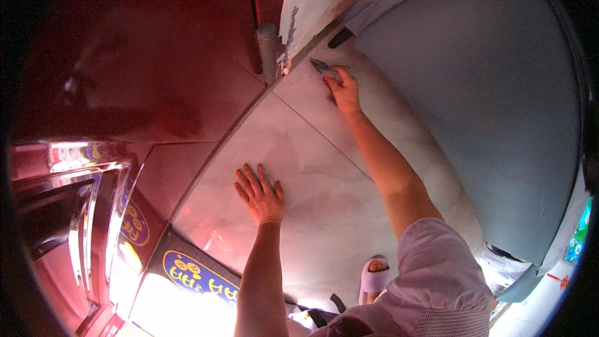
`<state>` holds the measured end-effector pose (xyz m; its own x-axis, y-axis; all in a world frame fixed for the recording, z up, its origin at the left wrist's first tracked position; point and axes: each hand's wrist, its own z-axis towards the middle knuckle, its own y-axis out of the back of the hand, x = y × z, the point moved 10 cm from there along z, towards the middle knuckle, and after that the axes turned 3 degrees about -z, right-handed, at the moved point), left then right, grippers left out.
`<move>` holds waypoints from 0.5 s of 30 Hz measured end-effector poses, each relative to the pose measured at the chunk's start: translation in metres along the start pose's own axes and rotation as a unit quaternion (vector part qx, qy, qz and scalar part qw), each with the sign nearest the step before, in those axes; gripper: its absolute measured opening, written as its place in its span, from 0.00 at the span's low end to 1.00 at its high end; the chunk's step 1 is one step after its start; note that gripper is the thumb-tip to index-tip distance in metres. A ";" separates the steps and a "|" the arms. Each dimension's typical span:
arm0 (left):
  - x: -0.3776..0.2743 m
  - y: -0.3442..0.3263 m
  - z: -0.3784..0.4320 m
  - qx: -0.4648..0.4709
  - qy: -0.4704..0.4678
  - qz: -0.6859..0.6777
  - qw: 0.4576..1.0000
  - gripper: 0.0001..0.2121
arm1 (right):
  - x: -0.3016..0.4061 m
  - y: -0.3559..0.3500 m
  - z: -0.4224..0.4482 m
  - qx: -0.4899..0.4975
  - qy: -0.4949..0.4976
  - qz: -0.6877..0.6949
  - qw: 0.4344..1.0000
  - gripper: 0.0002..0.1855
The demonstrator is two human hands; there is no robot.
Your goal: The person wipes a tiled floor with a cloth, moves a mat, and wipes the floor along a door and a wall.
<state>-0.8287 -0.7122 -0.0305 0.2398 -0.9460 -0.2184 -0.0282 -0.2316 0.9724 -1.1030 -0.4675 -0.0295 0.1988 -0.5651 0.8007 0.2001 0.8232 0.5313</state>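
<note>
My left hand (263,200) rests palm down with its fingers spread on the pale grey tiled floor (309,224). Farther forward and to the right, my right hand (344,86) is closed around a small dark, flat object (321,65); whether it is a blade, a scraper or a cloth is hard to tell. This object touches or hovers just above the floor, close to the foot of a pale wall. A thin tile joint runs between my two hands.
Glossy dark red furniture or panelling (154,79) fills the left. A grey covered surface (486,103) stands at the right. A worn wall edge (304,14) and a short grey pipe (267,49) are ahead. A blue and yellow mat (201,269) lies lower left, and a slippered foot (375,278) below.
</note>
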 end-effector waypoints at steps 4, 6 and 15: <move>0.003 -0.001 -0.002 -0.007 -0.002 -0.004 1.000 0.33 | -0.035 -0.002 -0.024 0.053 -0.169 0.197 0.964 0.13; 0.002 0.000 -0.002 -0.011 -0.004 -0.010 1.000 0.34 | -0.034 0.009 -0.029 0.029 -0.148 0.150 0.977 0.14; 0.004 0.006 -0.003 -0.030 -0.011 -0.020 0.999 0.33 | 0.093 0.012 -0.043 0.068 0.154 -0.240 0.956 0.13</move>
<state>-0.8251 -0.7165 -0.0250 0.2183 -0.9409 -0.2589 0.0391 -0.2567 0.9657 -1.0412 -0.5127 0.0390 0.3933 -0.8514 0.3469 0.2176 0.4528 0.8646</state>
